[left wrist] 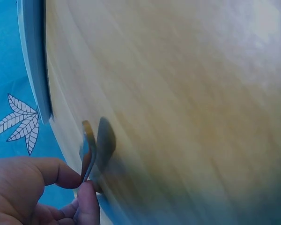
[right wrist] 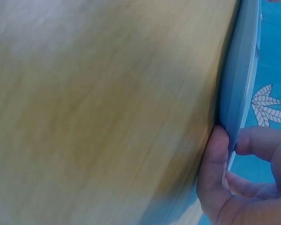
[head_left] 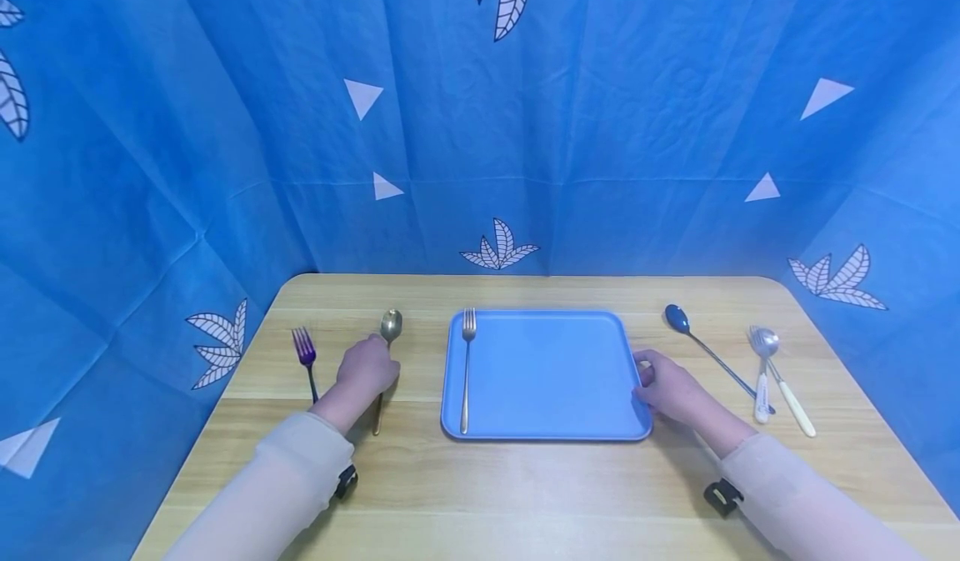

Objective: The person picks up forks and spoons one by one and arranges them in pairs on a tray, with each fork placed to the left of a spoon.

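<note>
My left hand (head_left: 369, 365) pinches a bronze-coloured spoon (head_left: 391, 325) by its neck, left of the tray. In the left wrist view the spoon's bowl (left wrist: 87, 147) stands just off the wood, its shadow beside it. My right hand (head_left: 667, 386) grips the right rim of a blue rectangular tray (head_left: 555, 378), with thumb and fingers on either side of the edge, as the right wrist view shows. Along the tray's left side lies a metal fork (head_left: 467, 369), tines pointing away from me.
A purple fork (head_left: 304, 348) lies at the left, partly hidden by my left arm. To the right are a dark blue spoon (head_left: 677, 319), a white-handled fork (head_left: 762, 394) and a white-handled spoon (head_left: 797, 408) crossing it. Blue cloth (head_left: 637, 127) surrounds the wooden table (head_left: 525, 494).
</note>
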Tool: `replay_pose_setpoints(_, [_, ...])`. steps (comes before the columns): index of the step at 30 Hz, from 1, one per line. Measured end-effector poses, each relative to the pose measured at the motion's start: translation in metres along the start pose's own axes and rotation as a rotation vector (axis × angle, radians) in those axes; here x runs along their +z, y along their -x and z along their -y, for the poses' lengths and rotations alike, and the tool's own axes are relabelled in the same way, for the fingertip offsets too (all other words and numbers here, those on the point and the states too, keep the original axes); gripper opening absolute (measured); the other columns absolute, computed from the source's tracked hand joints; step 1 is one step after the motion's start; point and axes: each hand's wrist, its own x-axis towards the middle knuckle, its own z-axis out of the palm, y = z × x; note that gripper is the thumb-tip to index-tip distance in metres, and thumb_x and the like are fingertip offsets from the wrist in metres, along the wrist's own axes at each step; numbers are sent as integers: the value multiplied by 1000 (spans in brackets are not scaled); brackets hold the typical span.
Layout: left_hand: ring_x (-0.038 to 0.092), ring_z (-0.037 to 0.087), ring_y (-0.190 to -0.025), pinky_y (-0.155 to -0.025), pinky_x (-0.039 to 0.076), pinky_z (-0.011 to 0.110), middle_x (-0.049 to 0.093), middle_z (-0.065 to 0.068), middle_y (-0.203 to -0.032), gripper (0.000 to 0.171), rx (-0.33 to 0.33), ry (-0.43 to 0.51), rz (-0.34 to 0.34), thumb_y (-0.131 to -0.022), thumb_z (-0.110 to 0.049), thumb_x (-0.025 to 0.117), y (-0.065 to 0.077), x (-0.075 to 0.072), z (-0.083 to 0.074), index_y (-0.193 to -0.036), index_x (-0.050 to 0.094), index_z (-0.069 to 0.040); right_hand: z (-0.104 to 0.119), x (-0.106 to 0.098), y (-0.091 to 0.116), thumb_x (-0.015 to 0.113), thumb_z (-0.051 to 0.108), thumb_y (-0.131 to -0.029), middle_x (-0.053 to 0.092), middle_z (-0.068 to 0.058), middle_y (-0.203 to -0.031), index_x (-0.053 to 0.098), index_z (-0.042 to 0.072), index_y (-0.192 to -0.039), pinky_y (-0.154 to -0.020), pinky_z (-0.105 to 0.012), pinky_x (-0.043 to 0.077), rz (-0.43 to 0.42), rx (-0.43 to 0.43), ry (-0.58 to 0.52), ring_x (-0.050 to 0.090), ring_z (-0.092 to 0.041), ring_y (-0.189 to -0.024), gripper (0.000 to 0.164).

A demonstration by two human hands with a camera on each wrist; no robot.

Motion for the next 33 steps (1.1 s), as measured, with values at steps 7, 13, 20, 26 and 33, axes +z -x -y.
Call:
replay_pose_setpoints(7, [59, 27, -66, -49, 47, 32, 62, 21, -94, 45, 16, 12, 1, -88, -10, 60, 2, 0, -2, -124, 50, 14, 0, 0, 0, 66, -2, -87, 62, -21, -103, 35, -12, -143, -67, -35, 57, 4, 0, 0, 63, -24, -82, 64])
replay_pose_setpoints(13, [58, 26, -64, -48, 47, 31, 61, 19, -91, 38, 21, 28, 12, -87, -9, 60, 4, 1, -5, -119, 53, 12, 0, -1, -1, 65, -2, -88, 61, -21, -104, 35, -11, -144, -67, -35, 56, 9, 6, -3, 63, -24, -81, 64])
replay_pose_setpoints(20, [57, 25, -62, -49, 47, 31, 60, 15, -85, 25, 22, 42, 20, -87, -10, 62, 4, 1, -10, -106, 56, 5, -2, 0, -1, 66, -1, -88, 61, -21, -103, 35, -11, -143, -68, -35, 56, 9, 6, 1, 63, -25, -82, 64])
replay_pose_setpoints(26, [56, 25, -64, -51, 46, 32, 59, 13, -83, 15, 34, 32, 12, -86, -10, 63, 3, 2, -12, -96, 57, 0, -2, 0, -1, 66, -1, -88, 62, -21, -104, 35, -11, -144, -68, -34, 56, 4, 7, 7, 63, -26, -83, 65])
replay_pose_setpoints(33, [57, 25, -66, -52, 46, 32, 59, 12, -83, 14, 46, 26, 9, -87, -11, 62, 3, 3, -16, -95, 58, -1, 1, -2, 1, 66, -1, -88, 62, -22, -104, 36, -12, -143, -69, -36, 56, 10, 3, 9, 63, -27, -85, 64])
